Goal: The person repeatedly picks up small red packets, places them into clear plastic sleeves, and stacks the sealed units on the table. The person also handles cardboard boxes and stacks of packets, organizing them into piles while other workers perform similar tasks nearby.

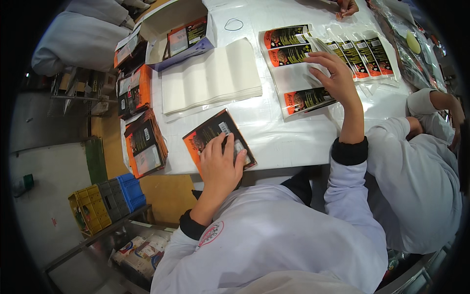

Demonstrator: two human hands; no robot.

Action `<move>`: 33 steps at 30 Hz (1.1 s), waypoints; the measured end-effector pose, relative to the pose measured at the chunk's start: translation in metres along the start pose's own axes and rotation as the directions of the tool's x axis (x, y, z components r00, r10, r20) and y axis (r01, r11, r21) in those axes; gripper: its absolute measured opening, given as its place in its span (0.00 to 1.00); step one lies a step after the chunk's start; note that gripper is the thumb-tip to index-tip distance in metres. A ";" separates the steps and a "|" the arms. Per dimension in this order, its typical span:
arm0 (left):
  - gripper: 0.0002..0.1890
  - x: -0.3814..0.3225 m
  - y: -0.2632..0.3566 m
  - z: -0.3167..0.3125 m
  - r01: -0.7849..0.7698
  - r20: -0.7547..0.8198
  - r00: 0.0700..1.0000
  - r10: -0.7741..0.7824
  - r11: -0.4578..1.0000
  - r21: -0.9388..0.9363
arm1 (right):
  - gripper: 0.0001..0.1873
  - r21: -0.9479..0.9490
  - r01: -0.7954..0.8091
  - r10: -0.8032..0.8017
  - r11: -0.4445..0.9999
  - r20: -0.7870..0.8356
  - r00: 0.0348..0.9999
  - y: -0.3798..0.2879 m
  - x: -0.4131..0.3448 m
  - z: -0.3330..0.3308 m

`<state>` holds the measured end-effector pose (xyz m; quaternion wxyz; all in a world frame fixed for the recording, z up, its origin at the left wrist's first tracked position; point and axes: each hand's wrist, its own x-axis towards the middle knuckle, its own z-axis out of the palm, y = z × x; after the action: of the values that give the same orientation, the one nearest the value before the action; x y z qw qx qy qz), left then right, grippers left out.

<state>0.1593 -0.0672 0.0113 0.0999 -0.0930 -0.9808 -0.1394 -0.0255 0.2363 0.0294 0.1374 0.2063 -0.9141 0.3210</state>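
My left hand [222, 158] lies palm down, fingers spread, on a black-and-orange printed pouch [209, 132] near the table's front edge. The pouch sits at a slant and bears a barcode and a clear window; the hand hides part of it. Over a backing sheet of printed labels [290, 81] is my right hand [336, 75], thumb and index finger apart, with nothing visible between them. Black-and-orange labels remain on the sheet above and below a bare white strip. Another sheet of the same labels [361, 55] lies to the right, partly behind the hand.
A stack of blank white sheets [213, 75] lies beyond the pouch. Pouch piles [147, 143] line the table's left edge beside an open cardboard box [158, 33]. A rubber band [234, 24] lies at the back. Co-workers sit at right [415, 176] and stand at upper left [80, 40].
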 end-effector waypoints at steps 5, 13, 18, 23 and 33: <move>0.18 0.096 0.039 0.002 -0.243 -0.084 0.970 0.228 0.896 -0.372 | 0.13 0.067 -0.062 0.046 0.996 0.221 0.974 0.016 -0.012 0.011; 0.12 0.154 0.062 0.064 -0.353 -0.007 0.934 0.358 0.918 -0.179 | 0.16 0.032 -0.084 0.075 0.996 0.221 0.972 0.019 -0.014 0.022; 0.11 0.148 0.060 0.067 -0.484 -0.086 0.874 0.478 0.873 -0.064 | 0.17 0.036 -0.110 0.100 0.993 0.217 0.971 0.021 -0.013 0.019; 0.11 0.147 0.068 0.062 -0.362 -0.097 0.932 0.350 0.914 -0.185 | 0.16 -0.008 -0.101 0.101 0.995 0.191 0.976 0.022 -0.014 0.020; 0.07 0.153 0.070 0.064 -0.329 -0.077 0.944 0.320 0.921 -0.208 | 0.16 -0.054 -0.112 0.120 0.992 0.192 0.974 0.021 -0.013 0.020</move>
<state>0.0159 0.0412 0.0024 0.1310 -0.2614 -0.9284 -0.2295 -0.0265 0.2421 -0.0024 0.0328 0.1800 -0.9402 0.2872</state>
